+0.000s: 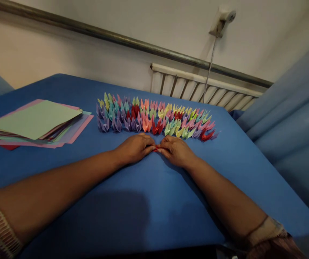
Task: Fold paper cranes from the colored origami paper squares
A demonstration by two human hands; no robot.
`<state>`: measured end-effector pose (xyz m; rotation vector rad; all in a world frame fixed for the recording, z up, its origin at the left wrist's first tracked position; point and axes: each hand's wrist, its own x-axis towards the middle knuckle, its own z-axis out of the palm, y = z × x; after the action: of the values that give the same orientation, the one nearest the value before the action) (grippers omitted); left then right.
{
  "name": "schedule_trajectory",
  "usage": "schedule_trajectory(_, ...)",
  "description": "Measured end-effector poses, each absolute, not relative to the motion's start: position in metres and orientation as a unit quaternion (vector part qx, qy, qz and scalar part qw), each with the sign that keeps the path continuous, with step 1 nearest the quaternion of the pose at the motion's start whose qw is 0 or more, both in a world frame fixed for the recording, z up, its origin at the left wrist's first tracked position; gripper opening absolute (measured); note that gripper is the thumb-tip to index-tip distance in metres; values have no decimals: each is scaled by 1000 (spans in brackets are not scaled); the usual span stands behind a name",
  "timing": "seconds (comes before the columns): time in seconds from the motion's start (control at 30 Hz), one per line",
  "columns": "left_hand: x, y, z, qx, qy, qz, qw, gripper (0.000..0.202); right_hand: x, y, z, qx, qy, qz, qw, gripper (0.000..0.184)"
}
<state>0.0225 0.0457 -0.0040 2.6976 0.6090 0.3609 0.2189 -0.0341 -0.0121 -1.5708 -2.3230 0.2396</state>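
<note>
Between my fingertips is a small red piece of folded paper [156, 148], mostly covered by the fingers. My left hand [136, 147] pinches it from the left side, and my right hand [178, 150] pinches it from the right. Both hands rest low over the blue tabletop. Just beyond them stand rows of folded paper cranes [146, 122] in purple, red, pink, yellow, green and other colours, close to the knuckles. How the red paper is folded is hidden.
A loose stack of coloured paper sheets [38, 120], pale green on top, lies on the left of the blue table [103, 216]. Behind the table are a white radiator [181, 84] and a metal pipe [116, 39] along the wall. A blue curtain [294, 118] hangs at the right.
</note>
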Motion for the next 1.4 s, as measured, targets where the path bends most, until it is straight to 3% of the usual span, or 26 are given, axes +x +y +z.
schedule_trajectory(0.27, 29, 41, -5, 940, 277, 136, 148, 19, 209, -31, -17, -609, -775, 37, 166, 25)
schedule_trajectory(0.6, 30, 40, -11, 921, 328, 152, 143, 11, 203, -28, -25, -643, -736, 60, 200, 15)
schedule_trajectory(0.83, 26, 40, -11, 938, 306, 134, 96, 14, 201, -34, -17, -673, -721, 33, 161, 19)
schedule_trajectory(1.07, 26, 43, -10, 944, 272, 136, 130, 12, 202, -31, -18, -686, -687, 139, 196, 17)
schedule_trajectory(1.4, 28, 42, -7, 947, 254, 134, 146, 9, 197, -36, -12, -688, -698, 109, 168, 18)
